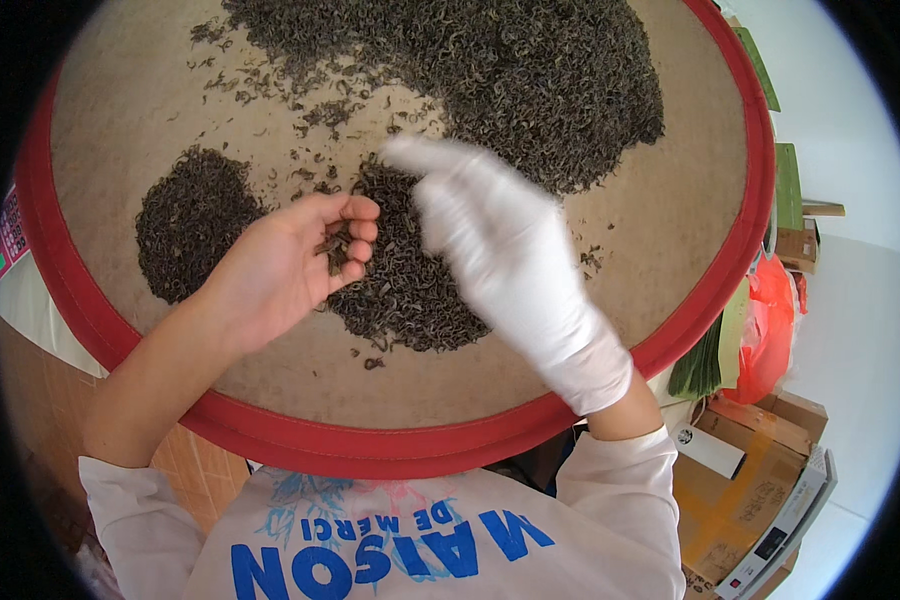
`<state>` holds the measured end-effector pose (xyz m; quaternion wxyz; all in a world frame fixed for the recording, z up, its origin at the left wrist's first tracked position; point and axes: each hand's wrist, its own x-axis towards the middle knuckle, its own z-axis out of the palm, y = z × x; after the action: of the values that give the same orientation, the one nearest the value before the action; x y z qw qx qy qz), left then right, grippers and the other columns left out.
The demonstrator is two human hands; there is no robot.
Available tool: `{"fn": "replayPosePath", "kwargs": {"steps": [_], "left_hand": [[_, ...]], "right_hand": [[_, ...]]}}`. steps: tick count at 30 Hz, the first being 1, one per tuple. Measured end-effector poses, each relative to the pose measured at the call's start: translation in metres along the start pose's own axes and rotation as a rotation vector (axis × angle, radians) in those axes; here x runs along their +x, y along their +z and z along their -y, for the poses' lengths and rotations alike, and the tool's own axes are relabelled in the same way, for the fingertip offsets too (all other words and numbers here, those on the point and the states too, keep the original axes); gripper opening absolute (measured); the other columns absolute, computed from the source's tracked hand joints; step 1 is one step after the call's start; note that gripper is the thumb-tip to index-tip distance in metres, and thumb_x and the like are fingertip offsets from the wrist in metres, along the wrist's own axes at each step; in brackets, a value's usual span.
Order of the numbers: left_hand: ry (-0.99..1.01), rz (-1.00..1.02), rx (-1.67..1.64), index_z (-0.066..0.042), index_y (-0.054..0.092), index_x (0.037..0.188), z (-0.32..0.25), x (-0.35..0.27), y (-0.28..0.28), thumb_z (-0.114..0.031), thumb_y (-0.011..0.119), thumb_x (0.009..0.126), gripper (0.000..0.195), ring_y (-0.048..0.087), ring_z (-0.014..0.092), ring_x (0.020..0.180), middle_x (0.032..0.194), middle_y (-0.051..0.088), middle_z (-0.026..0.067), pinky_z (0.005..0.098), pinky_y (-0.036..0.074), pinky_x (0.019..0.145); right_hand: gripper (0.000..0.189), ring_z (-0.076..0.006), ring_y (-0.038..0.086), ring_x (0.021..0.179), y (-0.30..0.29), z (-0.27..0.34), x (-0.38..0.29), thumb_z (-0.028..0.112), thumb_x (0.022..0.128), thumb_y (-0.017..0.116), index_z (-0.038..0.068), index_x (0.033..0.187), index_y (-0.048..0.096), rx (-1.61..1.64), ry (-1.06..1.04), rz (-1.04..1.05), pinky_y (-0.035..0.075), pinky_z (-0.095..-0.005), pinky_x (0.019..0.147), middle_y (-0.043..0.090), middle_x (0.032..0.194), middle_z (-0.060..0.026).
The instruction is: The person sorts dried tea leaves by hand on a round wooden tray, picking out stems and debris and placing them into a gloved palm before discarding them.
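Dark, curled dried tea leaves lie in piles on a round tray with a red cloth rim [375, 450]. My bare left hand [292, 262] is palm up with curled fingers around some loose dried leaves [337, 247]. My right hand [487, 240], in a white glove and blurred, is over the right side of the middle leaf pile [412, 300]; its fingertips point up and left, and whether it holds anything cannot be told. A smaller leaf pile [191, 225] sits left of my left hand. The largest leaf pile [540, 82] covers the top of the tray.
Scattered leaves [330, 112] lie between the piles. Beyond the tray's right rim are a red plastic bag [769, 330], green packaging [701, 367] and cardboard boxes [742, 480]. A pink-edged item with buttons [11, 232] is at the far left.
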<state>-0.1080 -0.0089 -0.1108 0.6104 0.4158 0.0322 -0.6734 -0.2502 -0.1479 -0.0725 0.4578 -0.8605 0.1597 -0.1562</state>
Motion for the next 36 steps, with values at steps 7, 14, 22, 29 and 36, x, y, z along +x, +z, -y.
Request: {"fn": "replayPosePath", "kwargs": {"steps": [7, 14, 22, 29, 36], "left_hand": [[0.091, -0.055, -0.198, -0.005, 0.051, 0.098, -0.013, 0.0, -0.01, -0.016, 0.046, 0.098, 0.012, 0.042, 0.006, 0.064, 0.081, 0.046, -0.0016, 0.0173, 0.038, 0.052], [0.106, -0.079, -0.201, -0.006, 0.051, 0.094, -0.015, -0.002, -0.008, -0.017, 0.046, 0.099, 0.013, 0.037, 0.004, 0.056, 0.074, 0.042, -0.0045, 0.0176, 0.032, 0.045], [0.124, -0.091, -0.239, -0.007, 0.05, 0.093, -0.017, -0.002, -0.008, -0.017, 0.044, 0.099, 0.013, 0.036, 0.004, 0.056, 0.072, 0.041, -0.0047, 0.0183, 0.03, 0.045], [0.146, -0.107, -0.246, -0.007, 0.05, 0.093, -0.018, -0.003, -0.009, -0.017, 0.042, 0.1, 0.015, 0.034, 0.004, 0.055, 0.071, 0.039, -0.0055, 0.0186, 0.029, 0.045], [0.145, -0.089, -0.255, -0.007, 0.05, 0.092, -0.018, -0.003, -0.009, -0.017, 0.041, 0.1, 0.016, 0.033, 0.004, 0.054, 0.07, 0.038, -0.0059, 0.0187, 0.029, 0.045]], "right_hand": [[0.023, -0.032, 0.065, 0.089, -0.064, -0.07, 0.009, 0.014, 0.092, 0.057, 0.002, 0.11, 0.064, -0.664, 0.142, -0.199, 0.051, -0.0358, 0.08, 0.066, 0.097, -0.0183], [0.033, -0.0212, 0.063, 0.089, -0.051, -0.059, 0.008, 0.024, 0.095, 0.056, 0.0, 0.117, 0.061, -0.246, 0.358, -0.023, 0.049, -0.0329, 0.082, 0.066, 0.096, -0.0142], [0.031, -0.0101, 0.056, 0.081, -0.052, -0.017, 0.006, 0.021, 0.098, 0.05, 0.003, 0.12, 0.061, 0.203, 0.383, 0.061, 0.048, -0.0246, 0.077, 0.064, 0.093, -0.0032], [0.02, -0.0125, 0.058, 0.077, -0.045, -0.022, 0.002, 0.011, 0.093, 0.056, 0.004, 0.108, 0.067, -0.04, 0.342, -0.001, 0.048, -0.0269, 0.073, 0.065, 0.088, -0.0066], [0.016, -0.0256, 0.063, 0.073, -0.031, -0.022, -0.01, 0.005, 0.086, 0.061, 0.005, 0.101, 0.068, -0.283, 0.108, 0.172, 0.051, -0.0322, 0.069, 0.065, 0.084, -0.0113]]}}
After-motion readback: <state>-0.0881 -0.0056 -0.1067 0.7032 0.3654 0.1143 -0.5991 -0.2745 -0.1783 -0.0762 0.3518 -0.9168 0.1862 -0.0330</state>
